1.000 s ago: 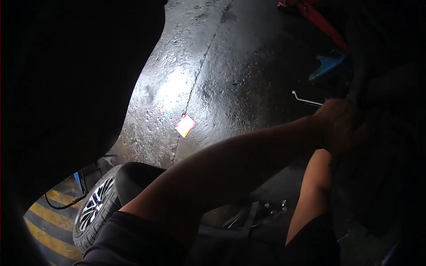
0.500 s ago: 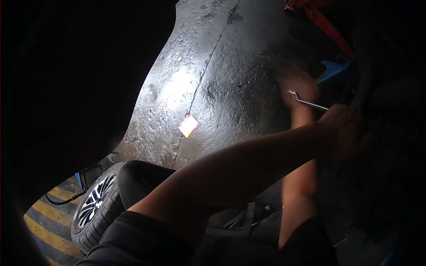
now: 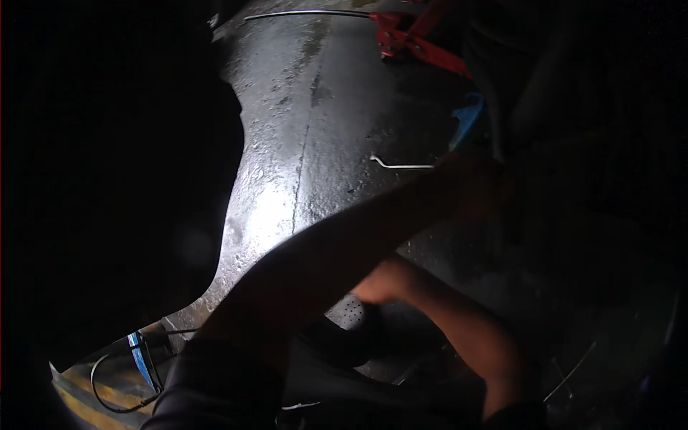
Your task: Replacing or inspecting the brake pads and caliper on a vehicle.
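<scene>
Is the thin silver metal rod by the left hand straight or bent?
Bent: the rod kinks near its free end; its other end is hidden at the left hand.

silvery bent wrench (image 3: 405, 167), red jack (image 3: 390, 36) with silvery rod (image 3: 308, 12), blue piece (image 3: 468, 117), grey floor (image 3: 344, 107) mottled darker and glaring white, yellow and dark floor stripes (image 3: 87, 410), black cable (image 3: 94, 390), pale grey piece (image 3: 347, 314) peppered with dark dots, blackish sleeve (image 3: 218, 376)
</scene>
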The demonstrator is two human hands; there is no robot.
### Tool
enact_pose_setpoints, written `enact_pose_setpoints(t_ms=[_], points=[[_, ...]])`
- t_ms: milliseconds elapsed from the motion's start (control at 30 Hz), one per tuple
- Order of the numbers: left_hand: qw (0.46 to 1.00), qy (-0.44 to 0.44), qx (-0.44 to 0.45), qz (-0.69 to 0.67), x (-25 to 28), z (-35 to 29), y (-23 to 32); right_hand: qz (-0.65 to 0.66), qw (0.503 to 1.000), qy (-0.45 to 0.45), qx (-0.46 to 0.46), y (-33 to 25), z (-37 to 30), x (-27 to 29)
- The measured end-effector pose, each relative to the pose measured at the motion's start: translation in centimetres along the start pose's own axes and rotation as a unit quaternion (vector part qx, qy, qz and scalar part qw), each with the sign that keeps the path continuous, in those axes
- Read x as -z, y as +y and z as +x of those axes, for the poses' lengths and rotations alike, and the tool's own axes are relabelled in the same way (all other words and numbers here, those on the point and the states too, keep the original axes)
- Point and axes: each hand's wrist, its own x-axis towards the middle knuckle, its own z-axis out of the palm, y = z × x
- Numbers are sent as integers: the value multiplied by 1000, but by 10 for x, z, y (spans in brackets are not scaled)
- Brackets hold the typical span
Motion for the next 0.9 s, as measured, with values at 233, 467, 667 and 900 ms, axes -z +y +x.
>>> enact_pose_setpoints(t_ms=[233, 467, 667, 900], points=[[973, -63, -139, 175, -3, 28, -2, -291, 877, 381, 24, -165, -220, 156], [937, -267, 142, -176, 45, 29, -17, -478, 651, 507, -301, -97, -294, 251], [925, -236, -205, 216, 43, 50, -30, -426, 692, 484, -325, -110, -278, 245], [941, -261, -96, 191, 48, 44, -4, -431, 703, 465, -321, -90, -287, 244]])
